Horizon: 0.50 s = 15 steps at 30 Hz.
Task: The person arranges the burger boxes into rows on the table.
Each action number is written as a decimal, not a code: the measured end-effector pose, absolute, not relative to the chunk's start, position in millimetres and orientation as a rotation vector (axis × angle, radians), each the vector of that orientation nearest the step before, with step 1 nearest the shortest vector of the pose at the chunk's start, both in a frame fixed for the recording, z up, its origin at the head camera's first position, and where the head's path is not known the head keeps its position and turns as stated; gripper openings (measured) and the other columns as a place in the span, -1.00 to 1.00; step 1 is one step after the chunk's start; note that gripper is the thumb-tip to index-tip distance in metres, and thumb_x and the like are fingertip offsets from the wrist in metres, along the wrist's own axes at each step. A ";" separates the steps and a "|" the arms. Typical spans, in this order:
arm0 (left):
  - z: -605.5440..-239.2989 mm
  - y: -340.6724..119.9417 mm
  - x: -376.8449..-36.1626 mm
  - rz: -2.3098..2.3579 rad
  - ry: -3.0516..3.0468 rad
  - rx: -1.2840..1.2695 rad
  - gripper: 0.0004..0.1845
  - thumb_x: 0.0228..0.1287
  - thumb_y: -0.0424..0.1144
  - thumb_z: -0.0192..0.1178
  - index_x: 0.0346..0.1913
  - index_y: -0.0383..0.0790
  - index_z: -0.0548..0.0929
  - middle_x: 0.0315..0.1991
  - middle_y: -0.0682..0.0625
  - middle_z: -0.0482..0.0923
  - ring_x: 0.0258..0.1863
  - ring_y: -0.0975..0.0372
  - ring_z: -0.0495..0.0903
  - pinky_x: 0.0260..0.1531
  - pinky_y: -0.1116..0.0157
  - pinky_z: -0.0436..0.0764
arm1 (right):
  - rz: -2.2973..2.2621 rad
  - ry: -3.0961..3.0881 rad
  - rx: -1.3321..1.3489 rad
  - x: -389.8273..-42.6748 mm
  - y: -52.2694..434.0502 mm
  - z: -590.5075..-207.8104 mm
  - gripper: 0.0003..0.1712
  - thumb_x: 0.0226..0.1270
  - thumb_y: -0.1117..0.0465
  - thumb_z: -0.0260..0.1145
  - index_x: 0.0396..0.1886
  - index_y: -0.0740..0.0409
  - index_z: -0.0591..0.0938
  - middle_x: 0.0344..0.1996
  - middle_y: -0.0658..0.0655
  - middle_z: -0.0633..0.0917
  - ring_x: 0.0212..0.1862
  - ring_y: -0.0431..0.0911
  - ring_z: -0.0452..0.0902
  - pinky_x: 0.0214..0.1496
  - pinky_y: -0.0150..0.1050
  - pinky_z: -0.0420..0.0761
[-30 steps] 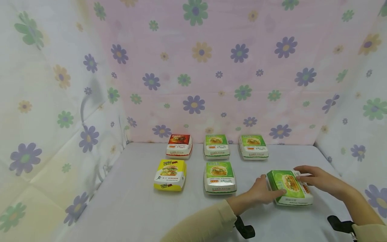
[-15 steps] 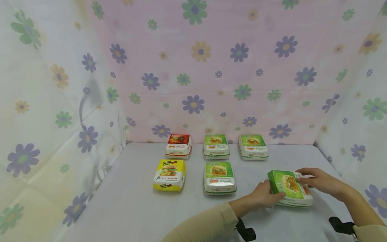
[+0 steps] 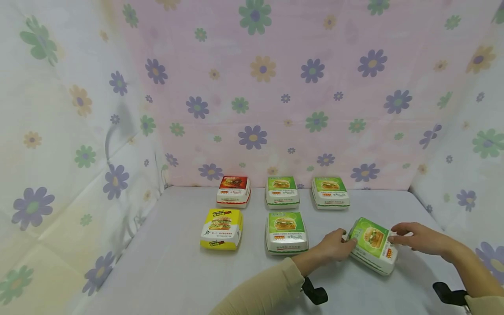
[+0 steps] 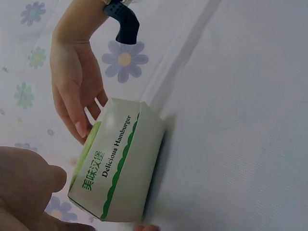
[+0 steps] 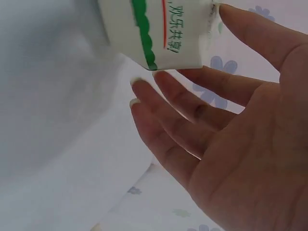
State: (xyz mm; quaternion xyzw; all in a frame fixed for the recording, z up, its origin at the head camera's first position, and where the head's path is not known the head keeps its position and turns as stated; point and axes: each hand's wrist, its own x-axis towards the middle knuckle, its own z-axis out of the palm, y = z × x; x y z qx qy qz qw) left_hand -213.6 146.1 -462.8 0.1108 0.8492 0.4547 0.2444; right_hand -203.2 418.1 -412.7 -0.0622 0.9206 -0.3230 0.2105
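Toward the lower right of the head view, a green burger box sits tilted on the desk, one long edge raised and the far lower edge resting on the cloth. The left hand grasps its left end, fingers curled round the corner. The right hand lies at the opposite end with fingers nearly straight, fingertips touching the top right edge rather than clasping it; the right wrist view shows the palm spread and the box corner just at the fingertips.

The box looks like thin folded card, so it is probably very light and would slide easily on the smooth cloth. Its walls are likely to dent if squeezed hard, and the printed surface looks a little glossy, so a pinch on a flat face could slip. The stiffest places to hold appear to be the corners and the folded side edges, seen in the left wrist view where the white wall with green lettering meets the lid. A light hold from both ends, as now, seems kinder than pressing on the lid, which may spring open at its seam.

Further left and up in the head view stand five closed boxes in two rows: a red box, two green boxes behind, and a yellow box and another green box in front, all well apart from the hands.
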 end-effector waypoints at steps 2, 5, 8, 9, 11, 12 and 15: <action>-464.1 146.0 -211.6 1.220 2.330 0.299 -0.40 0.50 0.13 0.13 0.42 -0.15 0.44 0.21 -0.07 0.54 0.18 0.15 0.54 0.09 0.11 0.62 | -0.879 2.593 -0.202 -202.9 417.6 -410.0 -0.29 0.57 -0.01 0.18 0.30 0.59 0.39 0.13 0.49 0.54 0.11 0.26 0.54 0.00 0.11 0.68; -464.1 146.2 -206.9 1.216 2.328 0.292 -0.32 0.47 0.16 0.15 0.47 -0.16 0.37 0.36 -0.11 0.43 0.36 0.10 0.43 0.25 0.08 0.54 | -0.860 2.643 -0.242 -205.6 414.2 -409.7 -0.31 0.60 -0.01 0.15 0.32 0.57 0.39 0.16 0.53 0.53 0.14 0.35 0.52 0.00 0.16 0.66; -462.4 148.4 -202.0 1.245 2.317 0.277 -0.34 0.46 0.13 0.18 0.44 -0.19 0.39 0.34 -0.12 0.44 0.32 0.12 0.45 0.24 0.09 0.54 | -0.859 2.655 -0.246 -210.2 408.7 -412.1 -0.32 0.60 -0.02 0.15 0.31 0.55 0.43 0.17 0.51 0.54 0.16 0.38 0.51 0.02 0.21 0.64; -462.7 149.3 -200.9 1.253 2.317 0.275 -0.36 0.46 0.12 0.19 0.42 -0.19 0.40 0.31 -0.12 0.46 0.29 0.13 0.46 0.23 0.10 0.54 | -0.862 2.652 -0.244 -211.4 407.0 -413.1 -0.32 0.60 -0.02 0.15 0.31 0.55 0.44 0.17 0.50 0.55 0.17 0.37 0.51 0.03 0.21 0.63; -463.7 150.7 -199.7 1.271 2.315 0.266 -0.40 0.46 0.10 0.20 0.38 -0.19 0.43 0.26 -0.11 0.49 0.23 0.17 0.49 0.20 0.13 0.55 | -0.877 2.639 -0.242 -212.0 404.3 -414.3 -0.33 0.60 -0.02 0.16 0.30 0.55 0.45 0.16 0.47 0.56 0.17 0.37 0.51 0.05 0.22 0.63; -464.4 151.2 -199.7 1.283 2.315 0.264 -0.42 0.46 0.08 0.21 0.36 -0.19 0.45 0.24 -0.11 0.50 0.20 0.18 0.49 0.18 0.14 0.55 | -0.882 2.633 -0.244 -211.7 403.6 -414.7 -0.34 0.60 -0.01 0.16 0.29 0.55 0.46 0.15 0.46 0.58 0.17 0.36 0.51 0.05 0.22 0.62; -465.5 151.8 -202.4 1.318 2.315 0.251 -0.47 0.46 0.03 0.22 0.32 -0.20 0.47 0.14 -0.09 0.54 0.04 0.20 0.51 0.04 0.17 0.58 | -0.886 2.625 -0.246 -208.4 402.9 -414.7 -0.36 0.59 0.00 0.17 0.25 0.56 0.49 0.13 0.43 0.60 0.17 0.35 0.51 0.05 0.20 0.62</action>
